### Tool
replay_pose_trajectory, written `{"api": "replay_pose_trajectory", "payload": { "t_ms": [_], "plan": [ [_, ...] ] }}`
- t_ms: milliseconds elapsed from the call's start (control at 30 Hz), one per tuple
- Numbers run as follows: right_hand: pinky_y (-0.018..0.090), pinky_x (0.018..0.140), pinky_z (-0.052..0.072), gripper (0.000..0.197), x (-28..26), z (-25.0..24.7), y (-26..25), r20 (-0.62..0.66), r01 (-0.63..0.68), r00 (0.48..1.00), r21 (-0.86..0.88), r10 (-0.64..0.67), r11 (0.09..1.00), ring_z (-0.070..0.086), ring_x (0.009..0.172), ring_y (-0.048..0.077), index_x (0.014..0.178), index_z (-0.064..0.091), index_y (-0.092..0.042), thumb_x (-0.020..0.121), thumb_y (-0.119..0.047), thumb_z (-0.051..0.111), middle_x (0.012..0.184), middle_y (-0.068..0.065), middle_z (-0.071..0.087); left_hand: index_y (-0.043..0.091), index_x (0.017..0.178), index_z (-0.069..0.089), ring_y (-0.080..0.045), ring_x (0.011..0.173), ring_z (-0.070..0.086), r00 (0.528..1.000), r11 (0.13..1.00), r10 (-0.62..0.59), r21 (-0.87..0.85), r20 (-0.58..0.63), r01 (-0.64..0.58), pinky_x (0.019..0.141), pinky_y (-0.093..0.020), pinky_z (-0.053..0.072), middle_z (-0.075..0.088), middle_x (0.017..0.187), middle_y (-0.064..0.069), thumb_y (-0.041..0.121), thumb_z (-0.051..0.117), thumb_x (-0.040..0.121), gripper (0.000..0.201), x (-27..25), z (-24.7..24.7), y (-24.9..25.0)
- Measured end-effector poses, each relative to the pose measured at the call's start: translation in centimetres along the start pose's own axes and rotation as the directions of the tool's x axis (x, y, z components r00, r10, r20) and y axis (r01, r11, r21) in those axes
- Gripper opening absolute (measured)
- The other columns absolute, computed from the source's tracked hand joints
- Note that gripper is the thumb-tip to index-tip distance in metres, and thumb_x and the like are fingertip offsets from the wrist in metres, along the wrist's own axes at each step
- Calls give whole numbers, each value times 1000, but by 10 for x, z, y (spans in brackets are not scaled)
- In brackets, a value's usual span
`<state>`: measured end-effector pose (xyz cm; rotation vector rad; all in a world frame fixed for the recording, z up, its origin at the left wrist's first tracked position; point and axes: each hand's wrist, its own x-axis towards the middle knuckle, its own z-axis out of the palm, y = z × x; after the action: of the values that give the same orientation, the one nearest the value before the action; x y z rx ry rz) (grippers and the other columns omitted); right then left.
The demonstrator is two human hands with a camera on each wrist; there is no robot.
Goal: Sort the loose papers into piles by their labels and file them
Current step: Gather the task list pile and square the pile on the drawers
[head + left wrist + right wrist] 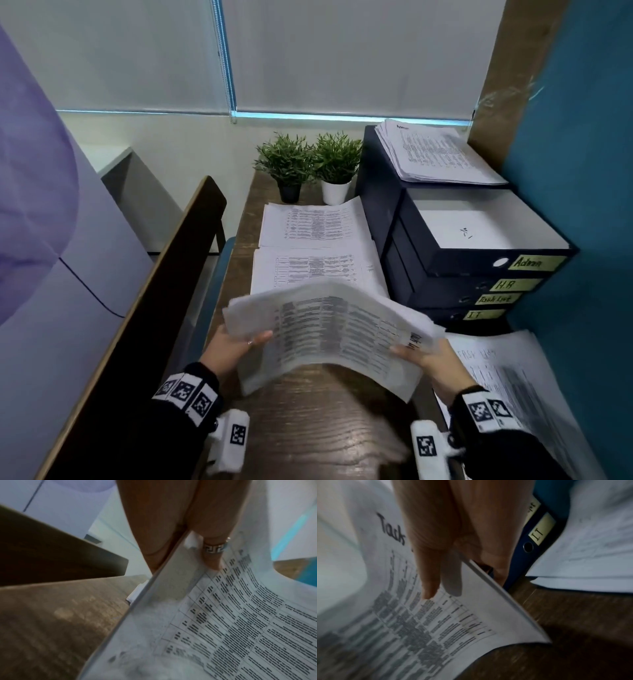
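Observation:
A bowed stack of printed papers [329, 335] hangs above the wooden desk [318, 428], held at both short edges. My left hand [236, 346] pinches its left edge, thumb on top, fingers beneath; a patterned ring shows on the thumb [214, 547]. My right hand [428, 359] grips the right edge beside a handwritten "Task" label [392, 530]. Two more paper piles [315, 267] [308, 222] lie further back on the desk. Another pile, headed "Task List" [513, 383], lies at the right. Four dark binders [479, 274] are stacked, labelled Admin, H.R, Task List, IT.
A further paper pile [435, 154] rests on a dark box behind the binders. Two small potted plants [308, 168] stand at the desk's far end. A dark wooden panel [144, 308] borders the desk on the left, a teal wall [582, 171] on the right.

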<state>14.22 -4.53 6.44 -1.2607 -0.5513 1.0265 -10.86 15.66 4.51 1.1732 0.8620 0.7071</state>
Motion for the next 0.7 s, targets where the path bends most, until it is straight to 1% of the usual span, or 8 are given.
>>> {"api": "replay_pose_trajectory", "payload": {
  "t_ms": [100,200,333,400,467,500,567,700],
  "plan": [
    [18,68,53,46,4,-12,16,-27,-47,999,-234,42,971,69,88,10,113,59,2,69,7,72,90,-2,74,12,81,67,-22,82,66,998,975,-1,220,-67,15,73,-33,56,72,81,-6,18,81,69,20,4,1,0],
    [22,70,53,68,7,-25,20,-126,-24,992,-323,-18,946,67,89,22,108,60,4,55,-28,88,88,3,73,9,79,66,-16,68,67,983,990,63,133,-175,-40,64,-27,54,68,85,-14,6,70,79,5,3,-3,18],
    [14,66,48,60,8,-15,19,-267,-60,963,-279,-18,959,56,90,18,127,43,-2,75,-3,73,103,16,58,8,94,65,-12,73,68,972,986,122,-84,-198,-141,60,-25,57,71,90,-4,2,62,84,12,-3,-1,43],
    [18,74,49,89,12,0,19,-161,-102,985,-297,55,949,58,100,20,135,33,-13,64,-29,83,115,15,56,10,97,64,-12,77,69,976,971,134,-176,-171,-164,57,-23,56,72,87,1,3,61,83,16,-5,3,48],
    [22,74,52,110,17,21,17,-35,-169,985,-330,166,929,65,97,19,128,30,-32,37,-62,83,113,2,61,12,96,63,-11,76,69,979,963,136,-212,-150,-167,56,-22,55,73,85,1,8,62,78,18,-8,12,51],
    [24,70,54,102,21,30,16,8,-179,982,-285,189,942,68,93,18,121,32,-38,37,-65,81,110,-1,63,13,95,62,-9,74,69,980,960,123,-230,-155,-157,55,-21,55,72,85,0,8,61,79,17,-10,17,50],
    [30,67,55,71,26,48,9,40,-150,987,-133,156,980,69,89,21,120,41,-28,61,-47,75,108,4,67,13,101,61,-10,78,69,986,955,66,-276,-153,-107,59,-22,56,69,95,-3,2,54,87,19,-11,26,43],
    [41,80,56,44,22,52,-11,-124,-56,991,-40,51,998,67,98,26,119,51,-1,83,-24,60,108,14,69,14,115,58,-16,96,66,998,955,-63,-290,25,67,76,-29,57,68,113,-2,-2,51,89,32,-23,32,23]
  ]
}}
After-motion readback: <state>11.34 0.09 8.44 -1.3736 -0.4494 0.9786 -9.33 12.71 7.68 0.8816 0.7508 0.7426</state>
